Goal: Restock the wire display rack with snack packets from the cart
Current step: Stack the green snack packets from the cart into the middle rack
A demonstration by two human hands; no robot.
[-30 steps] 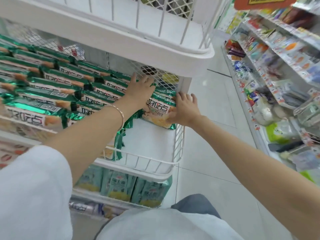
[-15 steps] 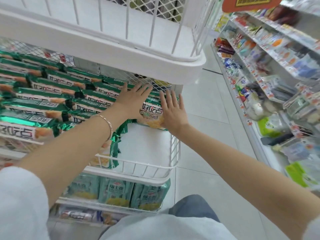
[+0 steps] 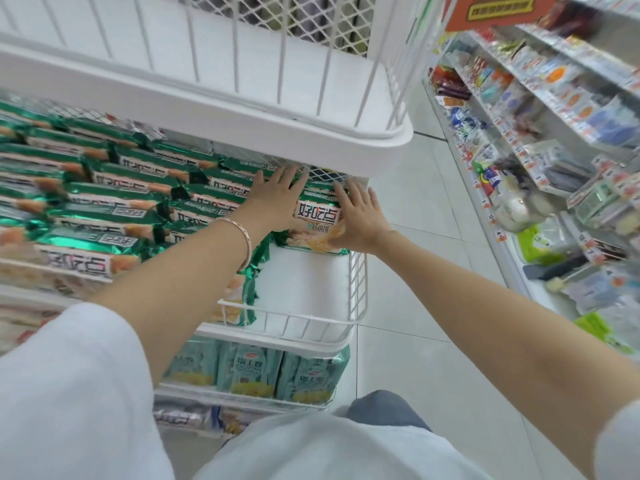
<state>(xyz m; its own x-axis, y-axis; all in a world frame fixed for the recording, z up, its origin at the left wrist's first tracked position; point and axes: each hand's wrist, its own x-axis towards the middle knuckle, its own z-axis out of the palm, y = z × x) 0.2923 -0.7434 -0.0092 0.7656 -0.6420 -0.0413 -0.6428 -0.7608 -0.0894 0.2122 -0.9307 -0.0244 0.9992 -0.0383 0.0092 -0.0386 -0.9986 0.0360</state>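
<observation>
Since a sec ago both hands have gone flat: left hand (image 3: 277, 202) & right hand (image 3: 363, 220), fingers straight, press the green snack packet (image 3: 317, 216) down at the far-right end of the rack's mid shelf (image 3: 277, 341), so it looks placed, w/ bare shelf nearer to fill.

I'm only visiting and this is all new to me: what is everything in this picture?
wire rack: one, white, several tiers, left.
green packets: many, shiny green, rows on the middle tier.
end packet: one, green and white, that tier's back right corner, under both hands.
teal packets: at least three, pale teal, tier below.
store shelves: one run, mixed colours, blurred, right.
sign: one, orange, top right.
floor: pale tiles, between rack and shelves.
bracelet: one, pinkish metal, left wrist.
left hand: one, flat on the packets at the back.
right hand: one, flat on the end packet.
</observation>
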